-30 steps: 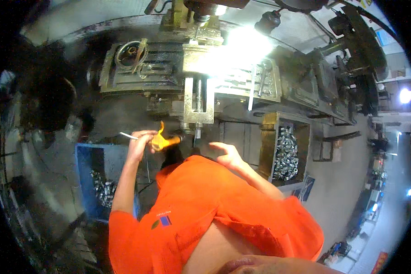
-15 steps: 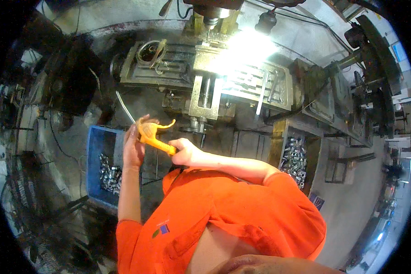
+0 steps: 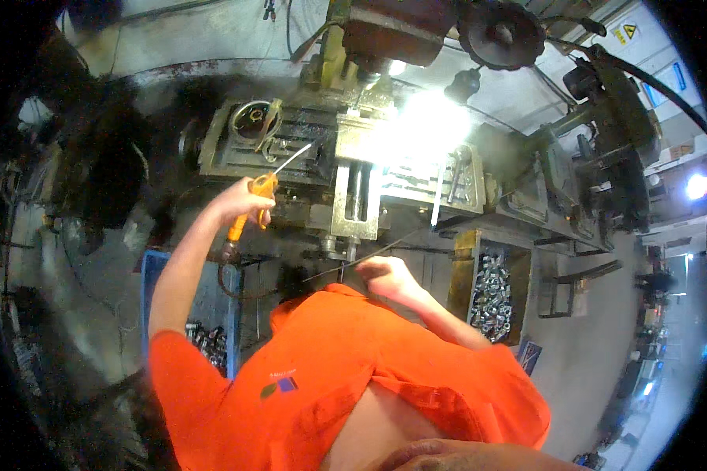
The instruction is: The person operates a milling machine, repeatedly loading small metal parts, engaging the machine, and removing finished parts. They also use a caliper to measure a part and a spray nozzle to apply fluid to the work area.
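My left hand point(image 3: 242, 201) is wrapped round a yellow air blow gun point(image 3: 262, 188). Its thin metal nozzle point(image 3: 293, 158) points up and right over the machine table point(image 3: 302, 169), toward the vise point(image 3: 357, 192). A dark hose point(image 3: 226, 279) hangs from the grip and curves in front of my body. My right hand point(image 3: 386, 276) is near the vise's lower end, its fingers curled. A thin dark line point(image 3: 393, 242), rod or hose, passes at its fingertips; whether the hand grips it I cannot tell.
A blue bin point(image 3: 233, 314) with metal parts stands at left below my arm. At right is a box point(image 3: 465, 275) full of shiny metal fittings point(image 3: 492, 294). A bright lamp glares over the table's right half, where long tools point(image 3: 456, 177) lie. The machine head point(image 3: 397, 35) overhangs the vise.
The blow gun has gone from between both hands into my left hand's grip, up toward the table, nozzle now pointing right. My right hand has let go of it and moved right.
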The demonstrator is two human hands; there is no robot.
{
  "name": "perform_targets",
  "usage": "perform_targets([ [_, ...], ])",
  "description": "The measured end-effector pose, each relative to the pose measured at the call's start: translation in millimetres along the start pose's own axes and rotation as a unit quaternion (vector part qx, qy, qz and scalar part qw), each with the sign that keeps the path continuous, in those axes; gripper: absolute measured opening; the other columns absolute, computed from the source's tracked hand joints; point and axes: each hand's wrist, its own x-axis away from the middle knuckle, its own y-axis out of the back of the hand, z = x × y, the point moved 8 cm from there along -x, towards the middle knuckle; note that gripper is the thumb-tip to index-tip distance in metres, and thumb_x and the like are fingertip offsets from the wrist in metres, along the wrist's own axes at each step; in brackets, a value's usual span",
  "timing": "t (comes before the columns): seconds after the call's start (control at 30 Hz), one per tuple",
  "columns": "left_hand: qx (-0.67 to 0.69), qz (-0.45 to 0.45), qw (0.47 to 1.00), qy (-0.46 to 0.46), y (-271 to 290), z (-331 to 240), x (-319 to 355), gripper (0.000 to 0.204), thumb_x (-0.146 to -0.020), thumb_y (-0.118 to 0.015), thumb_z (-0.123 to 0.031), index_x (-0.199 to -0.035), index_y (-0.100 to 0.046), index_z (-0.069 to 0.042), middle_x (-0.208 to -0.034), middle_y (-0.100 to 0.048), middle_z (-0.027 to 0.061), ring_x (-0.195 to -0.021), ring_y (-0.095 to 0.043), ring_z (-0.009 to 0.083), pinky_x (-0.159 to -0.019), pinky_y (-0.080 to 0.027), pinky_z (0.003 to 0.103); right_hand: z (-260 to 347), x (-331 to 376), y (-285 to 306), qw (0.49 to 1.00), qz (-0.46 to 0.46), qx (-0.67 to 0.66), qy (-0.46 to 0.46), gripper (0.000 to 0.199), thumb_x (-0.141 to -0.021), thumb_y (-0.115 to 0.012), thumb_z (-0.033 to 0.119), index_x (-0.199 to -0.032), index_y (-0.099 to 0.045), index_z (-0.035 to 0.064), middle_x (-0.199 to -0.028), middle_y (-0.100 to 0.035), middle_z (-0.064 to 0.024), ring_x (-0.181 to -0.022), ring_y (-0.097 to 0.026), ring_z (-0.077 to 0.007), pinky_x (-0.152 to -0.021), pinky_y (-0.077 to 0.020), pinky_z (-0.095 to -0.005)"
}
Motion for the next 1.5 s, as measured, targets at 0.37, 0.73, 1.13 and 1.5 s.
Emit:
perform_targets([
  [0.37,-0.067,0.221,0.971,0.053,26,-45,-137,0.02,-0.077,-0.056,-0.006,-0.093,-0.048,0.003,-0.062,-0.06,0.0164,-0.054,-0.063,0.028,-0.048,-0.055,0.04,-57,49,31,0.962,-0.147,-0.207,-0.1,0.038,-0.062,-0.042,-0.006,-0.094,-0.063,-0.0038,-0.082,-0.063,-0.007,-0.072,-0.059,-0.0146,-0.065,-0.0476,-0.0266],
  [0.73,-0.125,0.278,0.951,0.055,26,-58,-164,0.021,-0.074,-0.059,-0.004,-0.093,-0.053,0.003,-0.065,-0.062,0.0165,-0.058,-0.065,0.0273,-0.047,-0.054,0.037,-65,51,36,0.961,-0.182,-0.151,-0.141,0.039,-0.063,-0.042,-0.008,-0.097,-0.062,-0.0035,-0.085,-0.064,-0.0092,-0.075,-0.06,-0.0156,-0.068,-0.0483,-0.0273],
  [1.13,-0.062,0.247,0.967,0.008,37,-55,-158,0.029,-0.071,-0.06,-0.001,-0.097,-0.049,0.003,-0.064,-0.06,0.0139,-0.054,-0.063,0.0247,-0.049,-0.056,0.041,-69,43,31,0.961,-0.158,-0.177,-0.141,0.036,-0.063,-0.047,-0.004,-0.096,-0.063,-0.0033,-0.083,-0.064,-0.0077,-0.076,-0.059,-0.0158,-0.068,-0.0478,-0.0275],
  [1.5,-0.065,0.225,0.972,0.02,28,-62,-145,0.026,-0.073,-0.059,-0.003,-0.096,-0.05,0.003,-0.063,-0.061,0.0135,-0.054,-0.064,0.0248,-0.049,-0.055,0.038,-70,42,27,0.967,-0.131,-0.15,-0.16,0.034,-0.064,-0.05,0.001,-0.095,-0.063,-0.0023,-0.083,-0.065,-0.0065,-0.077,-0.058,-0.012,-0.07,-0.0466,-0.0251],
])
